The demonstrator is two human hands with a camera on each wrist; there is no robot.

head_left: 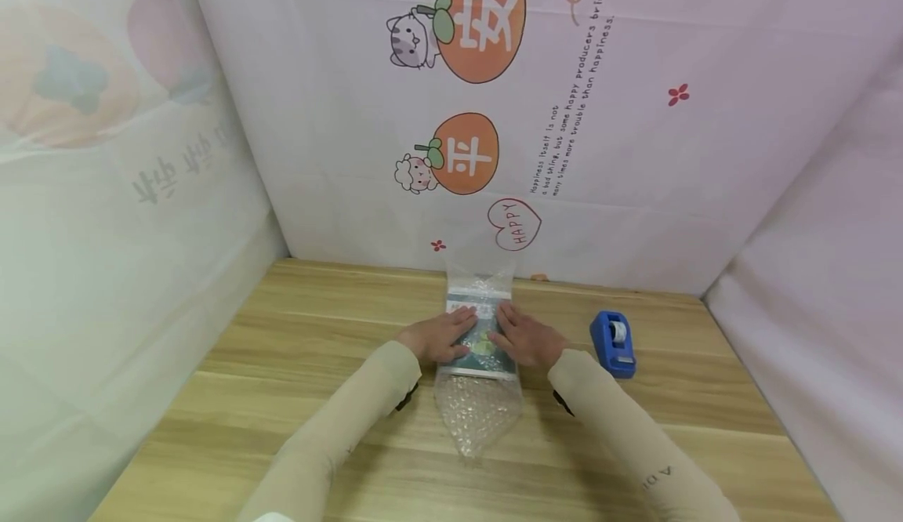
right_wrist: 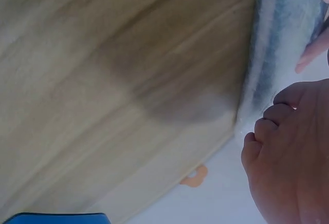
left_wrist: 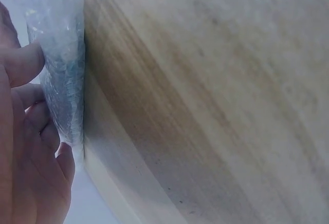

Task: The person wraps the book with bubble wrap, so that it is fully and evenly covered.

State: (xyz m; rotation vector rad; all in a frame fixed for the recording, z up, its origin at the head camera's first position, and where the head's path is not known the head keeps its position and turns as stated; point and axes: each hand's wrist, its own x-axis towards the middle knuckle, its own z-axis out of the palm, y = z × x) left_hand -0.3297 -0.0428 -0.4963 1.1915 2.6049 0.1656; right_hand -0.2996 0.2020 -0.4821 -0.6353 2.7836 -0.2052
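A book (head_left: 487,361) with a teal and white cover lies flat on the table, wrapped in clear bubble wrap (head_left: 478,412). Loose wrap extends past the book at both ends, narrowing to a point toward me. My left hand (head_left: 439,337) rests on the left side of the package, its fingers laid on the wrap. From the right, my right hand (head_left: 529,339) presses on the opposite side with extended fingers. Both wrist views show the package's side edge, with the left hand (left_wrist: 36,131) and the right hand (right_wrist: 293,147) against it.
A blue tape dispenser (head_left: 612,346) with a roll of tape stands on the wooden table (head_left: 317,326), right of my right hand. Printed white cloth (head_left: 339,114) hangs behind the table's back edge, and more cloth hangs at both sides.
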